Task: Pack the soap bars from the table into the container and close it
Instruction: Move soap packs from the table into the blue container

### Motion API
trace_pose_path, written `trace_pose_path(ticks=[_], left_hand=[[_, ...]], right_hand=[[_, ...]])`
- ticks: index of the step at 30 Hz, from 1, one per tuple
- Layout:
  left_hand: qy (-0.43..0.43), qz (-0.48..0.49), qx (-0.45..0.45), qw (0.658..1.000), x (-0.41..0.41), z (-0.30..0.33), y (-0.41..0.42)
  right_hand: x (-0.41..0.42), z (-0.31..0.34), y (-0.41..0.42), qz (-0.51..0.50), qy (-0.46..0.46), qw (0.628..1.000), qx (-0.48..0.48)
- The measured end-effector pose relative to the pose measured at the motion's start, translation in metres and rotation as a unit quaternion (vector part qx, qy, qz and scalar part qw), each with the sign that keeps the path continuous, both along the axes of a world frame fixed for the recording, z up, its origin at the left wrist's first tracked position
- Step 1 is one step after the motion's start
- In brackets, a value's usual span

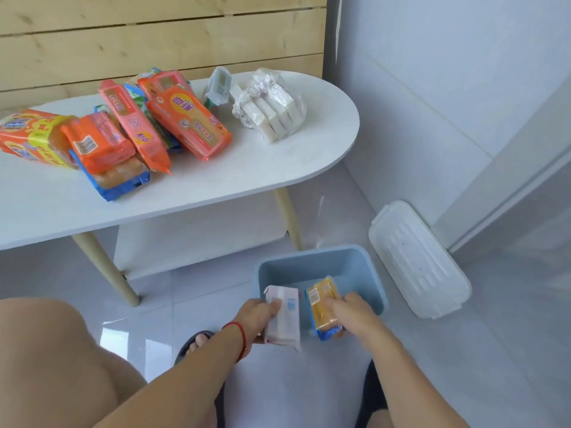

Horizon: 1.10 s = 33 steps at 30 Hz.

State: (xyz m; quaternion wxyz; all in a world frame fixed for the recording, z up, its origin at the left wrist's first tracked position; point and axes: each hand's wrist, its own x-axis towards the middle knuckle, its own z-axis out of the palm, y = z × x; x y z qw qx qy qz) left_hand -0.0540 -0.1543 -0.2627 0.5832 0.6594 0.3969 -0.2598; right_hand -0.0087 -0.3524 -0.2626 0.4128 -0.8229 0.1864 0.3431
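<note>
White table (pixel 234 180), tiled floor (pixel 494 350).
Table: soap packs (pixel 173 118), wrapped white bars (pixel 272 109). Floor: blue container (pixel 364 261), white lid (pixel 417 261).

A white oval-ended desk (pixel 253 168) on pale wooden legs (pixel 106 267) filled the left and centre of the frame, with a lower white shelf (pixel 197 242) beneath its top. Behind it, across the upper left, ran a wall of light wooden planks (pixel 154 41). Pale grey-blue wall tiles (pixel 432 88) covered the upper right, and glossy light floor tiles (pixel 509 350) reflected daylight across the bottom. A white frame edge (pixel 506 186) slanted down the right side.
</note>
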Motion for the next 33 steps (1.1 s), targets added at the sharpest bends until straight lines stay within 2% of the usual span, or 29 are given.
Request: trace_pose_path(ticks=[3, 5, 8, 13, 17, 20, 22, 25, 27, 29, 31, 33], left_hand=[[0.013, -0.018, 0.008, 1.000, -0.040, -0.002, 0.008], [0.014, -0.024, -0.003, 1.000, -0.054, -0.004, 0.010], [0.002, -0.018, 0.006, 1.000, -0.058, -0.009, 0.021], [-0.028, 0.022, 0.035, 0.999, -0.054, -0.016, 0.049], [-0.016, 0.146, -0.065, 0.987, -0.051, -0.024, 0.060], [-0.020, 0.198, -0.119, 0.973, -0.057, -0.031, 0.062], [-0.027, 0.201, -0.122, 0.972, -0.057, -0.035, 0.063], [-0.024, 0.187, -0.124, 0.974, -0.058, -0.034, 0.063], [-0.025, 0.176, -0.117, 0.977, -0.058, -0.032, 0.063], [-0.029, 0.153, -0.085, 0.984, -0.057, -0.027, 0.061], [-0.039, 0.086, 0.015, 0.995, -0.055, -0.027, 0.058], [-0.066, 0.021, 0.118, 0.991, -0.053, -0.024, 0.053]], right_hand=[[-0.033, 0.000, 0.000, 0.004, 0.111, 0.993, 0.048], [-0.042, -0.001, 0.003, 0.000, 0.152, 0.986, 0.065], [-0.038, -0.009, 0.008, -0.014, 0.150, 0.987, 0.062], [-0.012, -0.030, 0.023, -0.055, 0.093, 0.993, 0.038], [-0.014, -0.076, 0.037, -0.037, 0.126, 0.991, 0.008], [-0.017, -0.172, 0.042, 0.047, 0.148, 0.988, -0.009], [-0.020, -0.201, 0.053, 0.093, 0.161, 0.983, -0.008], [-0.020, -0.133, 0.082, 0.178, 0.128, 0.973, -0.075], [-0.017, -0.120, 0.091, 0.254, 0.090, 0.955, -0.127], [-0.019, -0.116, 0.091, 0.283, 0.070, 0.946, -0.139], [-0.018, -0.103, 0.082, 0.281, 0.056, 0.950, -0.126], [-0.014, -0.084, 0.069, 0.242, 0.027, 0.967, -0.072]])
